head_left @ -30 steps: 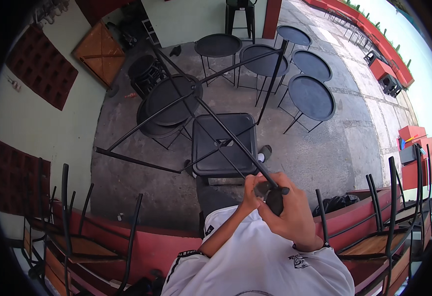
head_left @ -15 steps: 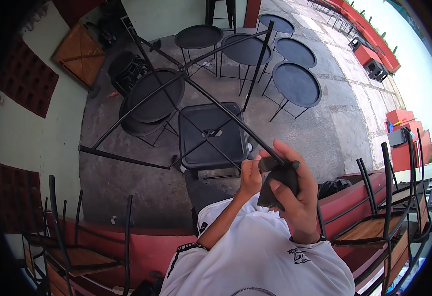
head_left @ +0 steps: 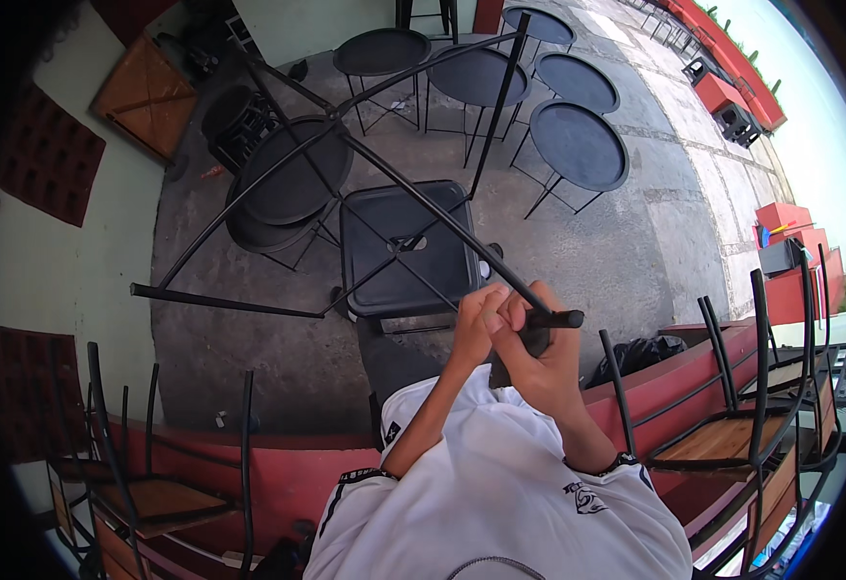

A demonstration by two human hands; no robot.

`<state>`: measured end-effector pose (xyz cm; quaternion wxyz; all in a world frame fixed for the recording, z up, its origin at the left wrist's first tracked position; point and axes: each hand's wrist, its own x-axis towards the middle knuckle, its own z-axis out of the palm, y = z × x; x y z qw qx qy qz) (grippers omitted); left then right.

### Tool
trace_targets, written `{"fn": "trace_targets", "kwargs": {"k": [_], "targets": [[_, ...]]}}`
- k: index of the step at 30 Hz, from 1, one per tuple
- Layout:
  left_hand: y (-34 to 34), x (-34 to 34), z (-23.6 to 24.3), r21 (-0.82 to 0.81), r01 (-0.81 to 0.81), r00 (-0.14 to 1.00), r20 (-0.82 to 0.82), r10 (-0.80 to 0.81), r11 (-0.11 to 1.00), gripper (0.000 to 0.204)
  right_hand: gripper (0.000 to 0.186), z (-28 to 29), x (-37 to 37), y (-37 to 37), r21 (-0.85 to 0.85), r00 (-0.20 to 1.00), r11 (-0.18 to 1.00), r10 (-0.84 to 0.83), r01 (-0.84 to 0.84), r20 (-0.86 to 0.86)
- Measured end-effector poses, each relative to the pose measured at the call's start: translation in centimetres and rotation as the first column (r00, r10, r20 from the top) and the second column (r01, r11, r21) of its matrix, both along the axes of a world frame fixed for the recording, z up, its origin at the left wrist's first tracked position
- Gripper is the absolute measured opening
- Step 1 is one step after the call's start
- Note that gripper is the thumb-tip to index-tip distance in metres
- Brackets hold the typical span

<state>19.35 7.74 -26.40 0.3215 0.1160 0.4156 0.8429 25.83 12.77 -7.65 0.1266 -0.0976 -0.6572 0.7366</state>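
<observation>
Head view: I have a black metal frame [head_left: 442, 222] held aslant over the floor, one corner up at the hands, the rest reaching forward and left above a black stool [head_left: 447, 261]. Right hand [head_left: 546, 365]: grip closed at that corner on a dark piece [head_left: 536, 340], mostly hidden by the fingers, so I cannot tell what it is. Left hand [head_left: 478, 321]: fingers curled shut just beside the bar, meeting the right-hand fingers; I cannot tell what, if anything, its grip contains. Surroundings: beyond the frame, a round black tray table [head_left: 578, 145] stands ahead to the right, and stacked round trays [head_left: 297, 200] lie ahead to the left. Chairs with wooden seats flank the person, left [head_left: 167, 505] and right [head_left: 718, 442].
</observation>
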Motion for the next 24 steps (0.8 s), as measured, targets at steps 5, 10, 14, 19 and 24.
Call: {"fn": "trace_targets", "kwargs": {"k": [5,10,14,19,24], "targets": [[-4.6,-2.3,2.5,-0.361,-0.132,0.991,-0.084,0.109,0.923,0.014,0.023,-5.4,-0.4,0.5,0.139,1.000,0.990,-0.014,0.014,0.003],[-8.3,-3.5,7.2,-0.359,-0.330,0.943,-0.167,0.287,0.873,0.015,0.019,-18.4,-0.8,0.5,0.057,0.986,0.998,-0.022,0.013,0.167],[-7.8,-0.7,12.3,-0.145,-0.101,0.931,-0.362,0.042,0.984,0.038,0.003,-22.5,-1.3,-1.0,0.107,0.985,0.981,-0.167,0.162,0.041],[-4.7,3.2,14.5,-0.157,-0.168,0.799,-0.600,0.041,0.973,0.050,0.024,-22.0,-1.7,-2.0,0.081,0.974,0.977,-0.184,0.196,-0.131],[-4.4,3.0,12.2,-0.016,-0.319,0.850,-0.448,0.278,0.948,0.056,0.008,-24.8,-2.2,-1.1,0.220,0.996,0.972,-0.069,0.079,-0.053]]}}
